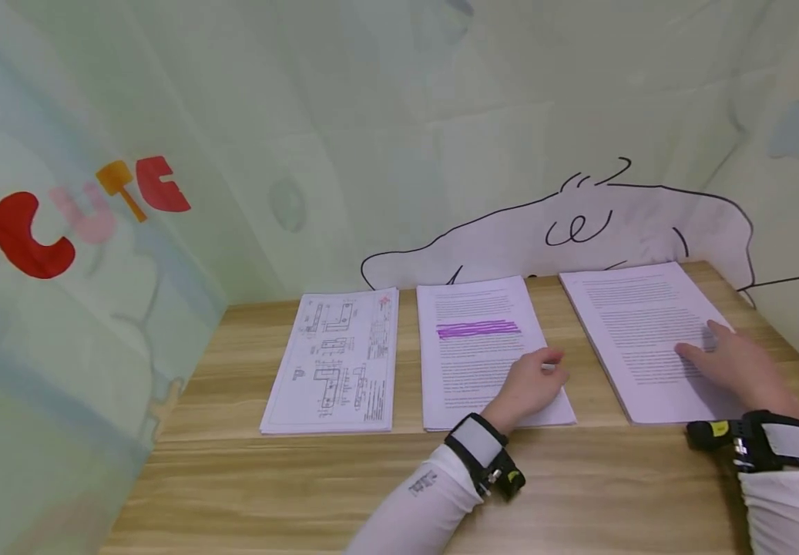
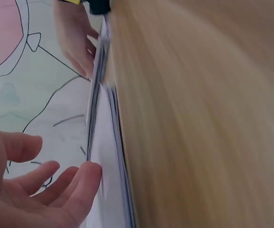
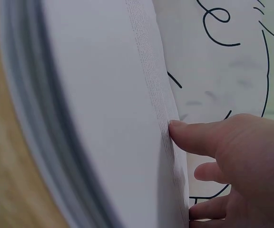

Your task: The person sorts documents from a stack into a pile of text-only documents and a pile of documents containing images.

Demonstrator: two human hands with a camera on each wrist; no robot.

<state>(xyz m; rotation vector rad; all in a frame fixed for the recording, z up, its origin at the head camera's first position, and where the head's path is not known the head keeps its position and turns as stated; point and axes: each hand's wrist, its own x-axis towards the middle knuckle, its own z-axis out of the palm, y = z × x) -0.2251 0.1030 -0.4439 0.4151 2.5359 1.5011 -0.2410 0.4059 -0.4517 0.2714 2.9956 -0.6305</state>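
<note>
My left hand (image 1: 529, 383) is over the right side of the middle stack of printed paper (image 1: 471, 385), whose top sheet has purple highlighter strokes across several lines. In the left wrist view its fingers (image 2: 82, 190) are loosely bent with nothing between them; a fingertip is at the stack, though contact is unclear. My right hand (image 1: 739, 366) rests at the right side of the right-hand stack of printed paper (image 1: 638, 331). Its thumb (image 3: 194, 135) touches the top sheet in the right wrist view, while the other fingers are partly hidden.
A third stack (image 1: 347, 362), topped by a technical drawing, lies at the left of the wooden table (image 1: 267, 486). A printed cloth (image 1: 371, 154) with cartoon lines and coloured letters hangs behind and along the left side of the table.
</note>
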